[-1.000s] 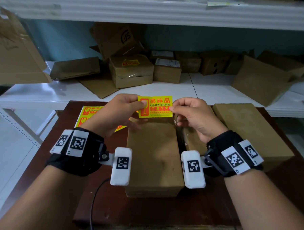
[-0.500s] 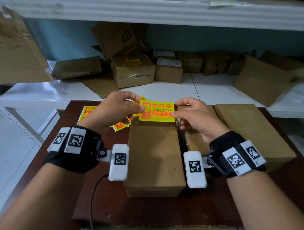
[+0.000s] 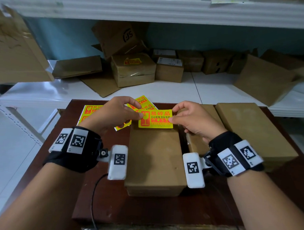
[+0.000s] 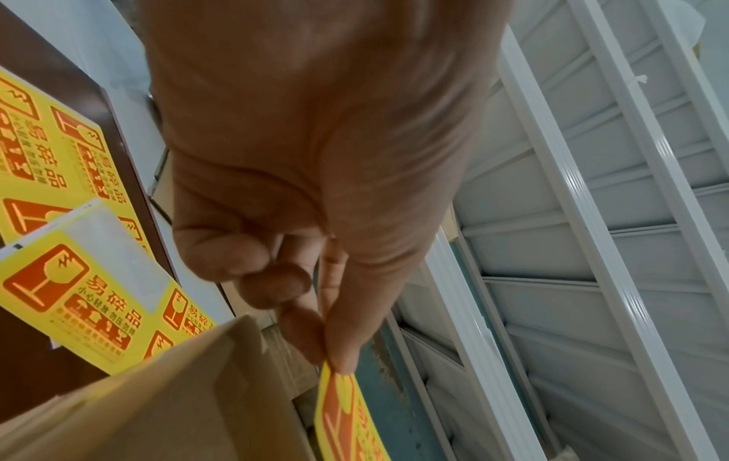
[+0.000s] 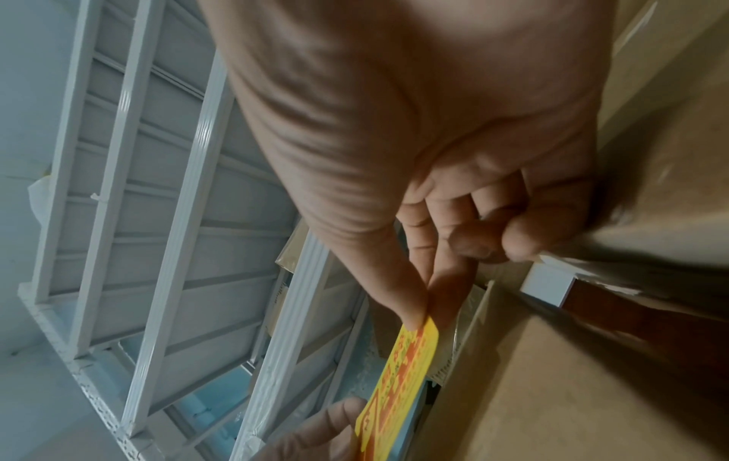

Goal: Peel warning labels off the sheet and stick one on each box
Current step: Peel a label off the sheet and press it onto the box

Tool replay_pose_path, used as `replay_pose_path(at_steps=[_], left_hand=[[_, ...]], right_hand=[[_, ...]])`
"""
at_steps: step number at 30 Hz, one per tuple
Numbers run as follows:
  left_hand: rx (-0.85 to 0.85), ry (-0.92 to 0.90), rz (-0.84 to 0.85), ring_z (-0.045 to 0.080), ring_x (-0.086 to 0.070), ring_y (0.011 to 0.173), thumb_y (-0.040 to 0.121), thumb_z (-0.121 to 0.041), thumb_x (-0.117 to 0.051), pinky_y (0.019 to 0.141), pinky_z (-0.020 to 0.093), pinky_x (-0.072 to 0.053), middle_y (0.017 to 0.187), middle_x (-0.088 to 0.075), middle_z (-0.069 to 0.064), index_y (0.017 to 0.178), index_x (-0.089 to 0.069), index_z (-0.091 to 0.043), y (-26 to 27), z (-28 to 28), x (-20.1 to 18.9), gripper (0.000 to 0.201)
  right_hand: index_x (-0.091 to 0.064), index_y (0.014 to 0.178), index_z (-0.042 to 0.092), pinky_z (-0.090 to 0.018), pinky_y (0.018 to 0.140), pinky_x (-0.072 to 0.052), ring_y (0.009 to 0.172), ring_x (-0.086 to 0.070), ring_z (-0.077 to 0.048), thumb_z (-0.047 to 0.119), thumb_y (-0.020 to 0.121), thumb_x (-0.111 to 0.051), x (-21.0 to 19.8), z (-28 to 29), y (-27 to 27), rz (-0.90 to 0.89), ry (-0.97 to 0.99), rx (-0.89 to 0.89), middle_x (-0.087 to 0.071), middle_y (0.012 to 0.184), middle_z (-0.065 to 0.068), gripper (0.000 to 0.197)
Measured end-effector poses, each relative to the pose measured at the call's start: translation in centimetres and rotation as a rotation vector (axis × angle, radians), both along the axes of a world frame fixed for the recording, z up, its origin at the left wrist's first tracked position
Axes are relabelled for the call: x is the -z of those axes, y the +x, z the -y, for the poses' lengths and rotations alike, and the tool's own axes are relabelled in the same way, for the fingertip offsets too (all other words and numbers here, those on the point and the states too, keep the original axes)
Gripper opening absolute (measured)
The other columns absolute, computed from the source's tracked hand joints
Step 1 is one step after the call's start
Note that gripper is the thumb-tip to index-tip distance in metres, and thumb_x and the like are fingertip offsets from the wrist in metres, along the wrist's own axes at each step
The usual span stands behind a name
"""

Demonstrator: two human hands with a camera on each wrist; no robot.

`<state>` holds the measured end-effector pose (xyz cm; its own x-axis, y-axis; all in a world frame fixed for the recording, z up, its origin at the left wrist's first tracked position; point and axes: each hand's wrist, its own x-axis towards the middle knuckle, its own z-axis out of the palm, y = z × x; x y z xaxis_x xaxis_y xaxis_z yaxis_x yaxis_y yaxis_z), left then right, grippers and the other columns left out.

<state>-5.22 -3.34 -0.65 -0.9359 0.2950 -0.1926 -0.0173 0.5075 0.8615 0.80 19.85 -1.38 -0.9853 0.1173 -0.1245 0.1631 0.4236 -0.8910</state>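
**Label lowered toward the near box, not yet stuck**

Lowered since a second ago: peeled label (image 3: 155,120), down from chest height to just over the far end of the near box (image 3: 155,160), both hands dropped with it. Held flat and taut, printed face up, left hand (image 3: 119,113) pinching the left edge between thumb and forefinger, right hand (image 3: 193,120) pinching the right edge the same way. Each grip narrow, closed on the label alone; other fingers curled under, holding nothing. Seen edge-on in the wrist views, with a gap apparently left between label and cardboard, though contact at the lower edge cannot be ruled out.

Done so far, judging by the layout: one label off the sheet (image 3: 93,111), which lies on the bench (image 3: 94,196) to the left with a bare patch of backing showing in the left wrist view. Possibly one earlier job too: a yellow label already on a box (image 3: 132,68) back on the shelf.

Left to do: press this label down and smooth it. Then the two further boxes on the bench, the middle box (image 3: 201,145) mostly hidden by the right hand and the right box (image 3: 252,130), both bare on top as far as visible. Roughly a third through the bench boxes at best.
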Motion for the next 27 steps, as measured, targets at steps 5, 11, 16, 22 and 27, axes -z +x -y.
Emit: replay_pose_path(at_steps=[5, 11, 16, 22, 27], left_hand=[[-0.001, -0.011, 0.014, 0.018, -0.053, 0.067, 0.081, -0.019, -0.084, 0.062, 0.030, -0.041, 0.085, -0.072, 0.019, 0.100, -0.068, -0.022, 0.11, -0.02, 0.09, 0.025], [0.022, -0.052, 0.011, 0.022, -0.057, 0.075, 0.078, -0.023, -0.086, 0.074, 0.037, -0.042, 0.093, -0.074, 0.019, 0.097, -0.069, -0.023, -0.01, 0.02, 0.37, 0.026], [0.038, -0.077, -0.002, 0.020, -0.057, 0.073, 0.078, -0.022, -0.086, 0.072, 0.035, -0.040, 0.075, -0.076, 0.002, 0.096, -0.069, -0.022, -0.03, -0.02, 0.53, 0.024], [0.065, -0.117, 0.006, 0.013, -0.058, 0.069, 0.078, -0.021, -0.085, 0.065, 0.029, -0.041, 0.070, -0.076, -0.006, 0.096, -0.067, -0.022, 0.20, -0.10, 0.29, 0.025], [0.069, -0.114, 0.011, 0.017, -0.055, 0.070, 0.078, -0.020, -0.085, 0.067, 0.031, -0.038, 0.066, -0.074, -0.008, 0.096, -0.067, -0.022, 0.27, -0.10, 0.38, 0.026]], right_hand=[[-0.063, 0.099, 0.016, -0.026, 0.068, -0.050, 0.072, -0.064, -0.011, 0.010, 0.082, -0.080, 0.06, 0.09, 0.13, 0.003, 0.026, -0.023, -0.075, 0.087, -0.008, 0.025], [-0.063, 0.095, 0.018, -0.028, 0.073, -0.049, 0.072, -0.063, -0.011, 0.010, 0.080, -0.082, 0.11, 0.24, 0.11, 0.019, 0.087, -0.045, -0.071, 0.074, 0.002, 0.025], [-0.063, 0.095, 0.017, -0.035, 0.085, -0.054, 0.079, -0.069, -0.016, 0.010, 0.079, -0.082, 0.13, 0.16, 0.16, 0.029, 0.119, -0.074, -0.076, 0.080, -0.005, 0.026], [-0.063, 0.102, 0.013, -0.037, 0.091, -0.054, 0.093, -0.073, -0.027, 0.011, 0.079, -0.083, 0.10, 0.15, 0.13, 0.054, 0.149, -0.097, -0.077, 0.089, -0.011, 0.030], [-0.061, 0.097, 0.017, -0.042, 0.092, -0.055, 0.091, -0.073, -0.027, 0.011, 0.078, -0.084, 0.35, 0.11, -0.05, 0.050, 0.164, -0.104, -0.077, 0.086, -0.010, 0.030]])
